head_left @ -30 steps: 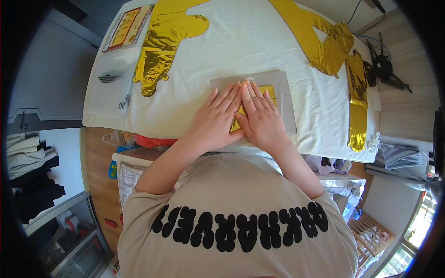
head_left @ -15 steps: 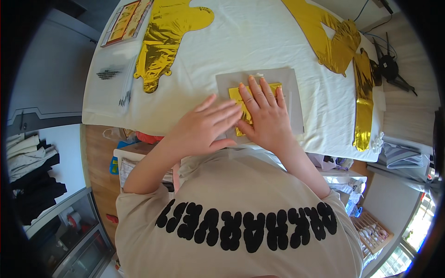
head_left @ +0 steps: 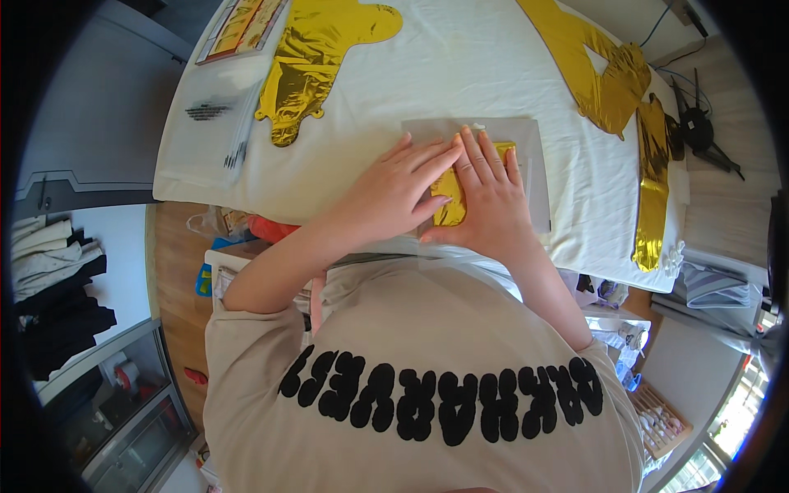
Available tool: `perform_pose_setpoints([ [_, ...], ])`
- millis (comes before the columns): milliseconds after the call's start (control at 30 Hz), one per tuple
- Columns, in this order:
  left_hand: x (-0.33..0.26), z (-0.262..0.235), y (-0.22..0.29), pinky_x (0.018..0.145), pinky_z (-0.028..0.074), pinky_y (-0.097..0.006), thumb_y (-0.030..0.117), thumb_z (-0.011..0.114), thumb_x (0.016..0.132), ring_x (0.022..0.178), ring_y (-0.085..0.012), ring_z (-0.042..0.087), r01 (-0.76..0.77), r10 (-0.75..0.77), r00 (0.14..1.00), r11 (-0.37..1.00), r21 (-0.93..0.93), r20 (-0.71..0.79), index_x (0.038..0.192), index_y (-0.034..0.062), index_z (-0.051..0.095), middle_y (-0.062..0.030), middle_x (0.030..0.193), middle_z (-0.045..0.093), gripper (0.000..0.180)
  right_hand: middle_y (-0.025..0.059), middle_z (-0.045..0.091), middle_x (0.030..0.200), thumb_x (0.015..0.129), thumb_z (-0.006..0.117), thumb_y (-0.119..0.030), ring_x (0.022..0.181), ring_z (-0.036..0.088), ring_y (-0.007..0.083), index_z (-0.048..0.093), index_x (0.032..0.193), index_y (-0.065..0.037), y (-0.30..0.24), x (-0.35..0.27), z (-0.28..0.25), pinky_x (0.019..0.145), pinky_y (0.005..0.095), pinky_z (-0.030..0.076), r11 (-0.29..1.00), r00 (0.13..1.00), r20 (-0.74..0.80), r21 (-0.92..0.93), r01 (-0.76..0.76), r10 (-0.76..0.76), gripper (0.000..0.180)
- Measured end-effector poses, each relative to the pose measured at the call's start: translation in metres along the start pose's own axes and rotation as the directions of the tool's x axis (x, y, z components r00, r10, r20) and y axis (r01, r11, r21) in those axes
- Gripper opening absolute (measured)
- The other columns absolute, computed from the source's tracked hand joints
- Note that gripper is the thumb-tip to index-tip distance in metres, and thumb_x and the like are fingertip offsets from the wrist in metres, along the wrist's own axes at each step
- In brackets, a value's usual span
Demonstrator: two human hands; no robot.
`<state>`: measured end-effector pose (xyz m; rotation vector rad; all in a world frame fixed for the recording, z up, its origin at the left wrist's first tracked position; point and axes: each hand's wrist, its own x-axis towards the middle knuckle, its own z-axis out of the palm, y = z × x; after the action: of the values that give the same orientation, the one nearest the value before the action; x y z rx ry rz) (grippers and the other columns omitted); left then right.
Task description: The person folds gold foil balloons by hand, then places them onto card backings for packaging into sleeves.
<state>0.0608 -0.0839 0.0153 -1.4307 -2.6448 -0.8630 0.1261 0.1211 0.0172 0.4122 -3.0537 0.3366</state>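
Note:
A folded square of shiny gold foil (head_left: 449,205) lies on a flat grey plastic bag or sheet (head_left: 538,177) near the table's front edge. My right hand (head_left: 491,201) rests flat on the foil with its fingers pointing away from me, covering much of it. From the left, my left hand (head_left: 399,187) reaches over the foil's left edge, fingers stretched out. Its fingertips come up beside the right hand's index finger. Neither hand grasps anything. A small white piece (head_left: 478,126) shows at the sheet's far edge, just past the right fingertips.
Gold foil balloons lie flat at the far left (head_left: 308,78) and far right (head_left: 620,78) of the white-covered table (head_left: 345,164). A clear plastic packet stack (head_left: 205,140) and a picture-printed package (head_left: 241,29) sit at the left. A black stand (head_left: 697,127) is beyond the right edge.
My left hand has moved right and away from me, from beside the foil to over its left part, close against the right hand. The right hand stays flat on the foil. The view has shifted slightly.

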Motion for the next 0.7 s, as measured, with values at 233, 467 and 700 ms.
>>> perform_pose_setpoints([
  [233,-0.003,0.008,-0.001,0.122,0.031,-0.054,0.045,0.066,0.096,0.147,-0.0291,0.044,-0.022,0.012,0.998,0.986,0.165,0.06,0.155,0.0024,0.042,-0.0157,0.156,0.049,0.076,0.0158,0.026,0.17,0.102,0.057,-0.044,0.159,0.02,0.0336,0.019,0.165,-0.003,0.014,-0.001,0.006,0.127,0.0553,0.014,0.99,0.999,-0.039,0.14,0.027,-0.021,0.084],
  [467,-0.001,-0.003,0.0,0.126,0.023,-0.054,0.065,0.067,0.088,0.15,-0.0262,0.04,-0.057,0.014,0.987,0.964,0.259,0.163,0.156,0.0017,0.041,-0.015,0.158,0.047,0.096,0.0154,0.028,0.169,0.089,0.07,-0.058,0.158,0.022,0.0349,0.022,0.163,-0.003,0.011,0.001,0.003,0.126,0.056,0.019,0.993,0.999,-0.007,0.108,0.039,-0.038,0.104],
  [700,0.001,-0.007,0.001,0.127,0.019,-0.053,0.071,0.068,0.083,0.15,-0.0258,0.04,-0.094,0.038,0.98,0.954,0.284,0.196,0.158,0.0008,0.037,-0.0168,0.159,0.045,0.108,0.0164,0.03,0.168,0.08,0.071,-0.07,0.157,0.024,0.0351,0.029,0.161,-0.002,0.006,-0.001,0.004,0.125,0.0574,0.021,0.999,0.997,-0.058,0.027,0.046,-0.045,0.113],
])
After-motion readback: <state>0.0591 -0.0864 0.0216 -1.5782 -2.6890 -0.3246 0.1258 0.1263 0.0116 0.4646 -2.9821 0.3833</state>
